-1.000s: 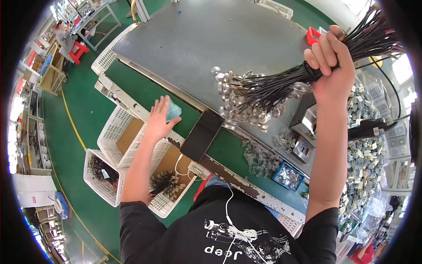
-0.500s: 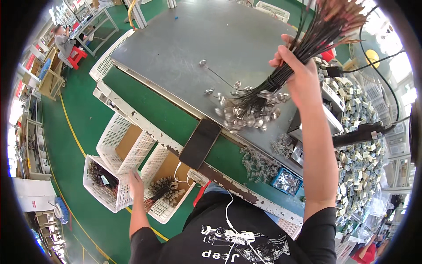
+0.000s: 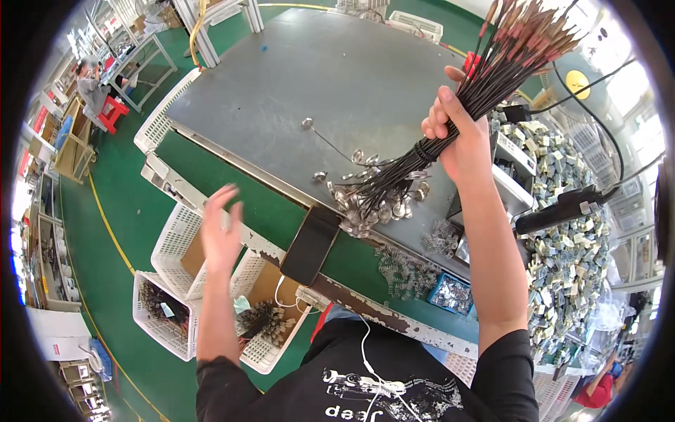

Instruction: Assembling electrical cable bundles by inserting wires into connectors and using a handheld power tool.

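Note:
My right hand (image 3: 460,141) is closed around a thick bundle of black wires (image 3: 439,144), held aslant over the grey metal tabletop (image 3: 281,77). Reddish-brown tips fan out at its upper end, and shiny round metal pieces cluster at the lower end. One wire strays from the bundle to the left, ending in a similar round piece (image 3: 307,123). My left hand (image 3: 221,228) is empty, fingers apart and slightly blurred, above the white plastic baskets (image 3: 172,243). In the basket nearer me lies another wire bundle (image 3: 260,320) with a pale green slip (image 3: 241,304) beside it.
A dark phone (image 3: 309,246) with a white cable lies on the worn bench rail (image 3: 365,302). Loose wire springs (image 3: 404,271) and a blue tray (image 3: 451,294) of small metal parts are near my right arm. Many small blocky parts (image 3: 562,260) are heaped at right.
My left hand has risen from the baskets toward the rail and spread its fingers. A pale green slip now shows in the nearer basket. The held bundle has shifted slightly left in view.

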`<state>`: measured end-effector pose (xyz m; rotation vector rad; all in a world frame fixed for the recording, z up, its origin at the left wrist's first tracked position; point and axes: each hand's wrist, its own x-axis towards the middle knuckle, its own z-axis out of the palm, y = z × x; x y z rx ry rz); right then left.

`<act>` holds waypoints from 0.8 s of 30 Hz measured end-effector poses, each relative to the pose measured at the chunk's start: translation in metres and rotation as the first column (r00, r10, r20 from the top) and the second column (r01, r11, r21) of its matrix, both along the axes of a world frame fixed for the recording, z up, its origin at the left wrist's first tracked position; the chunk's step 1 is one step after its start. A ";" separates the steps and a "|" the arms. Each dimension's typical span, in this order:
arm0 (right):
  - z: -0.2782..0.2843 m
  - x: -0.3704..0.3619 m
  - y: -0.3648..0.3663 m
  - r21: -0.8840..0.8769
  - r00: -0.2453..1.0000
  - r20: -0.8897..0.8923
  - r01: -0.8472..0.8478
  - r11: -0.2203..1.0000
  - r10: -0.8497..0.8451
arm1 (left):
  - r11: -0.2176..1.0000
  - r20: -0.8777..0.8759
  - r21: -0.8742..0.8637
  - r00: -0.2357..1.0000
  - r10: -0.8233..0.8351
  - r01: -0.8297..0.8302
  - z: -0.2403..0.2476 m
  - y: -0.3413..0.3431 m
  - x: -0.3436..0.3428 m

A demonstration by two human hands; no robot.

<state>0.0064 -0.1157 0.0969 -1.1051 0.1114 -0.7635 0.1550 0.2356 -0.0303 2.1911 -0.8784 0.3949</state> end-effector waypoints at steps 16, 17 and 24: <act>-0.001 -0.011 -0.018 0.052 0.997 -0.033 -0.063 0.997 0.065 | 0.749 0.017 0.234 0.768 -0.641 0.620 0.008 -0.155 0.046; -0.002 -0.011 -0.017 0.048 0.998 -0.022 -0.054 0.997 0.055 | 0.744 0.028 0.238 0.761 -0.648 0.625 0.008 -0.149 0.044; -0.009 -0.016 -0.023 0.083 0.998 -0.032 -0.056 0.995 0.059 | 0.787 -0.162 0.143 0.799 -0.580 0.600 0.029 -0.154 0.018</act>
